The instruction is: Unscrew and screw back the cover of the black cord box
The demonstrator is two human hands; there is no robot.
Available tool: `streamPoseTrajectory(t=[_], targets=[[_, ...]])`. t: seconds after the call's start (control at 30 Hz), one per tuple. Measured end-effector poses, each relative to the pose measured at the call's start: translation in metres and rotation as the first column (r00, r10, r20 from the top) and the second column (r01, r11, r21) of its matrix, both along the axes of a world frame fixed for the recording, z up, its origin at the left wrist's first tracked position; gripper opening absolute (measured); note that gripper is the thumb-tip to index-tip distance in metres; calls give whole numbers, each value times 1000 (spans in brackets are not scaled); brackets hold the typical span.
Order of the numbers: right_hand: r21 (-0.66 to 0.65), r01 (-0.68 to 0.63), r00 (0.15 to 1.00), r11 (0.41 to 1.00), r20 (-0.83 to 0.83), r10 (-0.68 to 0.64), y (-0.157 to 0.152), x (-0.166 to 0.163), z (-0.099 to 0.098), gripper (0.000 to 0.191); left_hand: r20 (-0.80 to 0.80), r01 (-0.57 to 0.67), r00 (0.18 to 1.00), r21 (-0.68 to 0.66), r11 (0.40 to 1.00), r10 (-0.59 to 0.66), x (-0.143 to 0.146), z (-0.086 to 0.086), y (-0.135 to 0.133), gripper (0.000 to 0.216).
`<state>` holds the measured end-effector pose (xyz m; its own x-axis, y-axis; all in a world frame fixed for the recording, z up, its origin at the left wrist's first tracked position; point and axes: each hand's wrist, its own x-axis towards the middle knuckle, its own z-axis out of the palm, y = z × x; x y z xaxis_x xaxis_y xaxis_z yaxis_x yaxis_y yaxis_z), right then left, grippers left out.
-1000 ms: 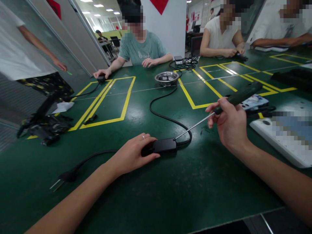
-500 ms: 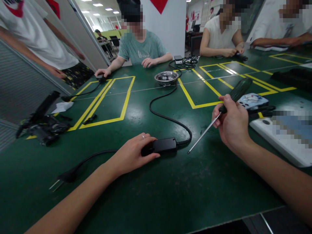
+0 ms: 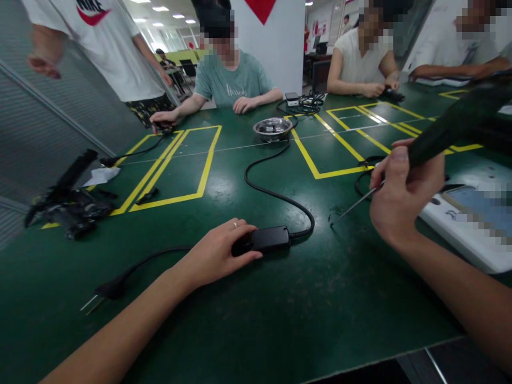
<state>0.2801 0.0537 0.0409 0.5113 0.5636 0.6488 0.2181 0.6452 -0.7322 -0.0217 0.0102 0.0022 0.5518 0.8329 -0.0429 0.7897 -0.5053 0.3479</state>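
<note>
- Fingers of the left hand (image 3: 218, 253) lay pressed together over the left end of a black rectangular plastic power adapter (image 3: 269, 238). The thumb ran along its near edge, holding it flat on the dark green table top (image 3: 320, 309).
- The adapter's right end stuck out past the fingertips and pointed toward the right hand (image 3: 400, 200), well apart from it.
- The right hand was closed in a fist around a long screwdriver with a dark green handle and a thin steel shaft (image 3: 452, 125). The handle rose up and to the right out of the fist, and the shaft slanted down to the left.
- The shaft's tip sat low over the table, to the right of the adapter and clear of it. Whether it touched the surface could not be told.
- A thick black round cable (image 3: 276, 194) left the adapter's right end, bent back and ran toward a shallow round steel bowl (image 3: 273, 127).
- A second black cord (image 3: 160, 255) ran out from under the left hand to a two-pin plug (image 3: 106, 292) beside the left forearm.
- A flat white device (image 3: 468, 234) lay just right of the right hand.
- Yellow tape rectangles (image 3: 208, 160) marked the table beyond.
</note>
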Motion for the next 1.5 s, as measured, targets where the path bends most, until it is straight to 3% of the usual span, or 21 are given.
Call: streamPoseTrajectory(t=[0.47,0.77,0.93,1.03,1.17,1.27,1.37,1.5], targets=[[-16,3,1000,1000,-10,-3,3,2,-3,13,12,5,1000,17,1000,-6,-1,0,0,45],[-11,-11,994,1000,-108,10,3,5,-1,11,13,9,1000,13,1000,-9,0,0,0,46],[-72,-163,967,984,-210,145,8,9,-1,13,24,39,999,19,999,-40,5,2,-1,44],[-158,-337,909,928,-311,277,7,5,-5,21,32,44,998,26,999,-45,9,0,-2,45],[-300,-531,814,793,-441,378,0,-6,-13,31,47,49,998,33,998,-51,12,-4,-1,47],[-331,-627,750,705,-499,433,-6,-12,-19,35,52,45,998,37,998,-47,13,-5,-1,48],[-329,-677,709,658,-530,465,-10,-16,-23,35,61,48,997,30,998,-50,14,-4,-1,48],[-332,-692,695,641,-543,470,-14,-19,-26,35,87,40,995,14,999,-41,14,-4,-1,48]])
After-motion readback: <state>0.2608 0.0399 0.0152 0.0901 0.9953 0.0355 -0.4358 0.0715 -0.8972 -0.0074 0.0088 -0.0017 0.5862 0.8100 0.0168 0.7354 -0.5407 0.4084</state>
